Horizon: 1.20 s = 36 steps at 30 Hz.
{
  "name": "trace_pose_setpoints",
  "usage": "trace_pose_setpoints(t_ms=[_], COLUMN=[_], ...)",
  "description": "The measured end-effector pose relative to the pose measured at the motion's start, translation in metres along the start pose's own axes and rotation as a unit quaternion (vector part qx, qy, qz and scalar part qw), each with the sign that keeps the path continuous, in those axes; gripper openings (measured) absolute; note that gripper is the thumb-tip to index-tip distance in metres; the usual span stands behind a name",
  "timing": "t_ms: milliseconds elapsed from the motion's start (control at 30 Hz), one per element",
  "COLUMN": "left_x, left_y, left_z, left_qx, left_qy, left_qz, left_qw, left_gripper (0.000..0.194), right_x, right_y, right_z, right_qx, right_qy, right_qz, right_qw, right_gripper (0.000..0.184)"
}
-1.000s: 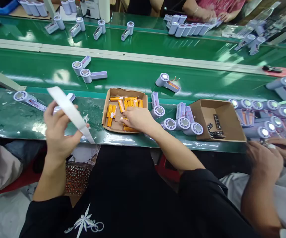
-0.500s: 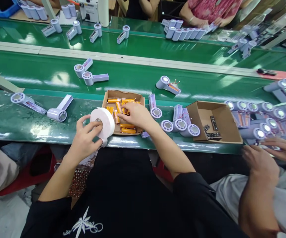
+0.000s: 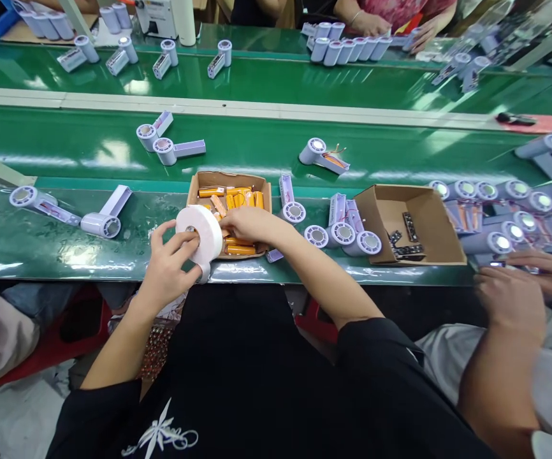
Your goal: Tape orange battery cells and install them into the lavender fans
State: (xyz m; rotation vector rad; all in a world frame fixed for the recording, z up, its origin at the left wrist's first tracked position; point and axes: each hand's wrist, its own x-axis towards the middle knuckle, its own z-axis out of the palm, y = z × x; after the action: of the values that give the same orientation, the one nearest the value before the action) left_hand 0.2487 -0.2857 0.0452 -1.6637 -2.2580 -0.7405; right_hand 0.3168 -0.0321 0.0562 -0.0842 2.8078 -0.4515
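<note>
My left hand (image 3: 169,261) grips a roll of white tape (image 3: 206,233) with fingers in its core; a loose tape end hangs at the bottom. The roll stands on edge over the left side of a small cardboard box (image 3: 267,203). Several orange-wrapped battery cells (image 3: 240,248) lie in that box, some with thin wires. My right hand (image 3: 247,224) reaches into it from the right, fingers bent down close to the roll's edge. Its fingertips are partly hidden, so whatever they pinch cannot be made out.
Lilac fan housings (image 3: 340,234) stand right of the cells, beside a larger cardboard box (image 3: 441,248) with small black circuit boards (image 3: 410,228). More housings (image 3: 101,223) lie at left and on the green belt (image 3: 247,143). A co-worker's hands (image 3: 515,293) work at right.
My right hand has moved left and lower among the cells, toward the tape roll. My left hand keeps the roll nearly in place. The view has shifted slightly.
</note>
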Motion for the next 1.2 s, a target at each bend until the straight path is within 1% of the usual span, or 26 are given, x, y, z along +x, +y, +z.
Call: trace_pose_setpoints(t_ms=[100,167,233,300,333,367,400,433,467,500,533,567,600,633,667,700,733,767,867,900,933,967,1033,1133,1200], left_x=[-0.004,-0.005,-0.005,-0.006,-0.007,-0.008,-0.009,-0.011,-0.012,-0.014,-0.015,-0.016,-0.017,-0.017,-0.017,-0.017,-0.016,-0.014,-0.010,-0.009,-0.008,-0.006,-0.003,0.003,0.009], left_y=[-0.001,-0.001,0.000,0.000,0.000,0.000,-0.001,-0.001,-0.001,-0.001,-0.001,-0.001,0.000,0.002,0.003,0.005,0.007,0.009,0.014,0.015,0.016,0.017,0.019,0.025,0.031], left_z=[0.001,0.001,0.000,-0.002,-0.003,-0.005,-0.007,-0.009,-0.010,-0.012,-0.013,-0.014,-0.014,-0.015,-0.015,-0.015,-0.015,-0.015,-0.015,-0.016,-0.016,-0.017,-0.018,-0.021,-0.023], left_qx=[0.008,0.008,0.009,0.013,0.016,0.019,0.021,0.025,0.030,0.038,0.049,0.059,0.068,0.075,0.079,0.081,0.083,0.087,0.112,0.124,0.136,0.146,0.157,0.166,0.178], left_qy=[-0.016,-0.021,-0.007,0.021,0.034,0.045,0.051,0.052,0.052,0.051,0.050,0.048,0.045,0.040,0.033,0.024,0.016,0.008,-0.018,-0.026,-0.035,-0.042,-0.055,-0.077,-0.083], left_qz=[-0.012,-0.014,-0.010,0.001,0.008,0.014,0.019,0.022,0.024,0.025,0.024,0.024,0.027,0.030,0.036,0.044,0.054,0.064,0.091,0.098,0.104,0.109,0.121,0.144,0.159], left_qw=[1.000,1.000,1.000,1.000,0.999,0.999,0.998,0.998,0.998,0.998,0.997,0.997,0.996,0.996,0.996,0.995,0.995,0.994,0.989,0.987,0.985,0.982,0.979,0.973,0.968], left_gripper=[0.037,0.038,0.037,0.035,0.034,0.033,0.033,0.033,0.033,0.034,0.036,0.039,0.042,0.046,0.050,0.053,0.054,0.055,0.056,0.056,0.057,0.057,0.056,0.052,0.048], right_x=[0.004,0.009,0.013,0.015,0.013,0.010,0.005,-0.002,-0.011,-0.020,-0.030,-0.039,-0.047,-0.054,-0.060,-0.064,-0.068,-0.071,-0.080,-0.082,-0.085,-0.087,-0.090,-0.093,-0.096], right_y=[-0.007,-0.009,-0.003,0.011,0.018,0.025,0.029,0.030,0.028,0.024,0.017,0.010,0.002,-0.005,-0.011,-0.016,-0.018,-0.020,-0.020,-0.020,-0.021,-0.022,-0.024,-0.022,-0.015], right_z=[0.004,0.007,0.008,0.007,0.006,0.005,0.005,0.005,0.006,0.007,0.008,0.010,0.011,0.013,0.015,0.016,0.017,0.018,0.017,0.016,0.014,0.012,0.009,0.003,-0.001], right_qx=[-0.044,-0.069,-0.064,-0.005,0.053,0.134,0.233,0.343,0.450,0.545,0.622,0.677,0.713,0.731,0.735,0.727,0.708,0.678,0.540,0.491,0.448,0.414,0.376,0.354,0.348], right_qy=[-0.004,0.015,0.041,0.076,0.102,0.132,0.162,0.188,0.207,0.216,0.218,0.216,0.213,0.212,0.215,0.221,0.231,0.245,0.300,0.315,0.327,0.334,0.331,0.285,0.246], right_qz=[0.010,0.016,-0.013,-0.070,-0.102,-0.128,-0.142,-0.142,-0.130,-0.109,-0.086,-0.067,-0.051,-0.039,-0.033,-0.031,-0.033,-0.036,-0.046,-0.046,-0.045,-0.044,-0.039,-0.032,-0.026], right_qw=[0.999,0.997,0.997,0.995,0.988,0.974,0.948,0.909,0.859,0.803,0.747,0.700,0.667,0.647,0.642,0.649,0.666,0.692,0.785,0.811,0.831,0.846,0.865,0.890,0.904], right_gripper=[0.039,0.038,0.033,0.026,0.022,0.021,0.023,0.028,0.035,0.042,0.047,0.052,0.054,0.055,0.056,0.057,0.058,0.059,0.054,0.052,0.050,0.048,0.045,0.045,0.039])
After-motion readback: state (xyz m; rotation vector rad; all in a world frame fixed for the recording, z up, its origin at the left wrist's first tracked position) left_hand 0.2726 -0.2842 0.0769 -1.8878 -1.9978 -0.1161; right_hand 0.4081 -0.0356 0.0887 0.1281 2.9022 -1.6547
